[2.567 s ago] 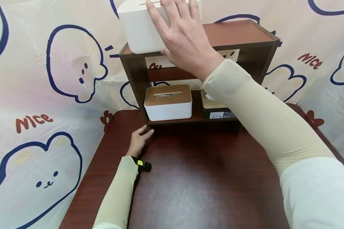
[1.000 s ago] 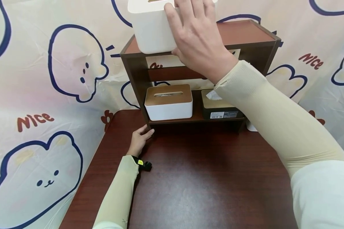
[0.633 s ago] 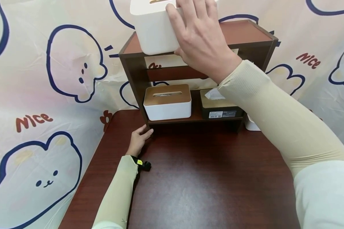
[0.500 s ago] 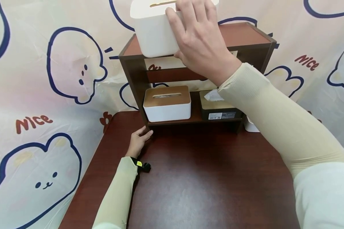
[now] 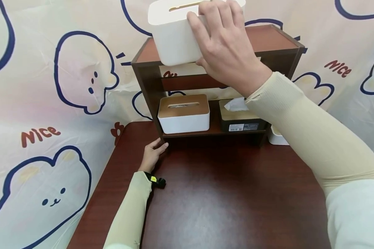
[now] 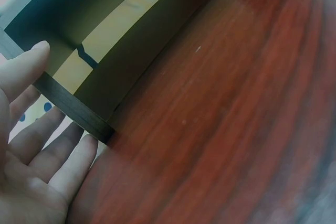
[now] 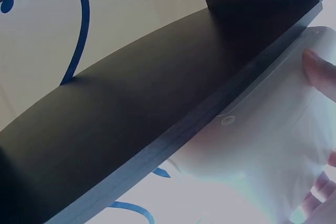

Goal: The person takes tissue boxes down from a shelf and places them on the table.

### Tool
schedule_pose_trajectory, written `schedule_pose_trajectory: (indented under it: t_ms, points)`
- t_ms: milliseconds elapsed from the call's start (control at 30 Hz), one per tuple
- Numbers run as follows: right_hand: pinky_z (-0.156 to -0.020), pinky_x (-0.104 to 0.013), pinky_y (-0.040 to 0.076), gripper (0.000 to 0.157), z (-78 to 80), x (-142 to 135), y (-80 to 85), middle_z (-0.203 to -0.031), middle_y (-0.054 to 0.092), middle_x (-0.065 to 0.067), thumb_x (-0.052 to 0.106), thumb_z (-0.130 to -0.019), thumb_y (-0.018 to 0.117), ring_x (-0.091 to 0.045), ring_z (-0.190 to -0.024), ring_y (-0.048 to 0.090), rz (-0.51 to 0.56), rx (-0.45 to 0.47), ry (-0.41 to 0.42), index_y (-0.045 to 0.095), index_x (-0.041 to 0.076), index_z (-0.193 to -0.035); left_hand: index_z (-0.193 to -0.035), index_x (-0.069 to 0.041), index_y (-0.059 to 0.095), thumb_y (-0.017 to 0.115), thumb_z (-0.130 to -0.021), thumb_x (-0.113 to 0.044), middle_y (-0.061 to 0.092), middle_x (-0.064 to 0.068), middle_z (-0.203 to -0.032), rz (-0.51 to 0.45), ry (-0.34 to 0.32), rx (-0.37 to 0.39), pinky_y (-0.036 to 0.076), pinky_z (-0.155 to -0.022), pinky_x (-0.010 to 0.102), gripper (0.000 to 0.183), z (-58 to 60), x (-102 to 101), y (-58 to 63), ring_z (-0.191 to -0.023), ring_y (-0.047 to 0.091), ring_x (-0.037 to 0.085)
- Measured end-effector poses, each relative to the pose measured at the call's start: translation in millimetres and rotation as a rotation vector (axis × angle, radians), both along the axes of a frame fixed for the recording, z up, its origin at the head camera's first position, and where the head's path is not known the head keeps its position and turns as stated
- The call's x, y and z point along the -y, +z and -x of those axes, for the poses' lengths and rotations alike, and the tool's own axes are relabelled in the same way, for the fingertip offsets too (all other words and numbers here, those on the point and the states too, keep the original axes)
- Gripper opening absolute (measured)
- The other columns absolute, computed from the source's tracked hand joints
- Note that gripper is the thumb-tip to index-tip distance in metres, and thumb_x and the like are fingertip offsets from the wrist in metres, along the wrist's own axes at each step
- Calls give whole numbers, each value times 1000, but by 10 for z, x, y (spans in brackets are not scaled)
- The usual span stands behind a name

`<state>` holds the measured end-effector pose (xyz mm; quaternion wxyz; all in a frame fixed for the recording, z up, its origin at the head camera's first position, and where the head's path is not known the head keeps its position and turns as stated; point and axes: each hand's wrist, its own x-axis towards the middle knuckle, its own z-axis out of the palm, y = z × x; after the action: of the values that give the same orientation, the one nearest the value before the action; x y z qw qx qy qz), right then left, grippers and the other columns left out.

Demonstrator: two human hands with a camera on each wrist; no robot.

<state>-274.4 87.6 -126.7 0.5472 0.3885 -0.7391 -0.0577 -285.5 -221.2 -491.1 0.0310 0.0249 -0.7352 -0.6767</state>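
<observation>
My right hand [image 5: 227,45] grips a white tissue box [image 5: 177,38] with a slot in its top, fingers over the top and thumb low on the front. The box stands out past the front edge of the shelf unit's top board [image 5: 271,38]. From below, in the right wrist view, the box's pale underside [image 7: 252,135] shows beyond the board edge, with a small round foot. My left hand [image 5: 151,154] holds the lower front corner of the brown shelf unit's left side panel [image 6: 68,103], thumb on one side and fingers on the other.
On the lower shelf sit a white tissue box with a brown wooden lid [image 5: 184,114] and a dark tissue box with a tissue sticking out [image 5: 241,117]. Another white box [image 5: 277,138] stands right of the unit, partly behind my right forearm. The dark red table [image 5: 230,193] stretches in front.
The white tissue box has moved right and out toward me with my right hand, showing more of its slotted top. My left hand keeps its place on the side panel.
</observation>
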Motion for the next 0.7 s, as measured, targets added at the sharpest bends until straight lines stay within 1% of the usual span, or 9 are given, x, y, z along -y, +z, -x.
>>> schedule_pose_trajectory:
  t_ms: [167,300,400,500,633,700]
  points:
    - [-102,-56,29,66,-31,-67,-24,-124,45,-27,21,-86,72,-45,-116,41,-11,12,14,41,-3,-138,-142,-7,50,78,-86,-29,47,9,-145,-19,1,0,50,-91,29,67,-17,-56,-44,-134,40,20]
    - [-104,-55,29,67,-44,-141,-38,-125,45,-26,24,-86,73,-43,-117,41,-1,15,21,42,-2,-139,-140,-8,53,78,-85,-30,50,7,-143,-26,-2,-19,49,-93,30,65,8,-76,-62,-133,42,18]
    - [-104,-56,28,66,-49,-191,-48,-125,45,-26,25,-86,73,-44,-115,42,12,13,33,42,-1,-139,-141,-8,52,78,-85,-33,49,7,-143,-8,-10,-27,47,-97,33,67,30,-66,-59,-135,39,17]
    - [-104,-56,29,64,-53,-217,-55,-124,46,-26,23,-86,72,-45,-113,43,20,7,51,43,-2,-138,-141,-9,52,78,-85,-34,48,6,-144,6,-2,-19,45,-99,35,67,30,-53,-54,-136,37,16]
    - [-104,-57,29,64,-64,-231,-59,-122,47,-27,22,-85,74,-45,-112,43,25,2,73,45,-2,-137,-141,-9,52,78,-85,-31,49,6,-143,-4,16,2,46,-98,35,65,8,-54,-45,-135,38,16]
    - [-105,-57,28,64,-70,-243,-54,-122,47,-27,21,-85,73,-46,-112,43,28,-2,74,45,-2,-137,-141,-9,52,78,-86,-30,49,7,-143,-10,16,-2,47,-96,34,64,9,-54,-35,-134,39,16]
